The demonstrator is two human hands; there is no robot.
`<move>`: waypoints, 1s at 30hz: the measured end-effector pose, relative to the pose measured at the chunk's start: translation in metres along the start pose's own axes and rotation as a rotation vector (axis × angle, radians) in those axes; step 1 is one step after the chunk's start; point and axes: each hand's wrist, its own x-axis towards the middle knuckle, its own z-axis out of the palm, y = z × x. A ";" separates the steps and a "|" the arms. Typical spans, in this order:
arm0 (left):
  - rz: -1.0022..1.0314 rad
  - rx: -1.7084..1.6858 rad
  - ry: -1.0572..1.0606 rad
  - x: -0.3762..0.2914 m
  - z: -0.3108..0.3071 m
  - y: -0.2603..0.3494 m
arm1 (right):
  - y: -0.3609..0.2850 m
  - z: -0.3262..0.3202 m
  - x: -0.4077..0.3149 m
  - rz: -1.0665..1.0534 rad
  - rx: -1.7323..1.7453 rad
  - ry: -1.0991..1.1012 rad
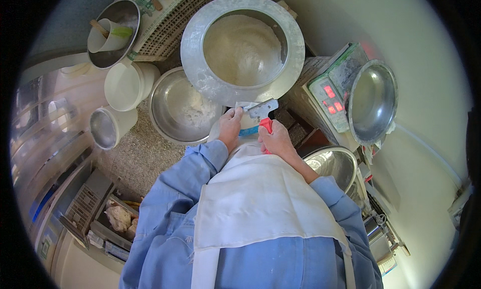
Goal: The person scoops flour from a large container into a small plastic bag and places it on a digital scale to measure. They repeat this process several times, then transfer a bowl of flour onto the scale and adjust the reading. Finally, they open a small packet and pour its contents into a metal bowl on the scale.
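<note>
My left hand (230,127) pinches the upper edge of a white sack (250,120) with a blue band, which stands against my apron. In my right hand (276,138) is the red handle of a scraper-like tool (263,109) with a flat metal blade. The blade lies across the sack's top edge, close to my left fingertips. Just beyond is a large wide-rimmed metal pot (193,44) holding pale powder (244,52). To the left of my hands, a steel basin (159,118) has white powder (191,110) in it.
At right, a lit digital scale (332,97) carries a metal bowl (372,104); another steel bowl (334,161) sits below it. White buckets (122,88) stand at left. A plastic crate (169,24) and a bowl with a jug (107,37) are at the upper left.
</note>
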 end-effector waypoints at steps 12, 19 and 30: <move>-0.090 -0.061 -0.047 -0.002 -0.001 0.005 | -0.003 0.006 0.005 0.029 0.119 -0.031; -0.054 0.035 -0.069 0.002 -0.004 0.003 | -0.006 0.011 0.008 0.114 0.208 -0.011; 0.171 0.613 0.091 -0.025 -0.054 0.017 | -0.014 0.011 0.009 0.164 0.197 -0.025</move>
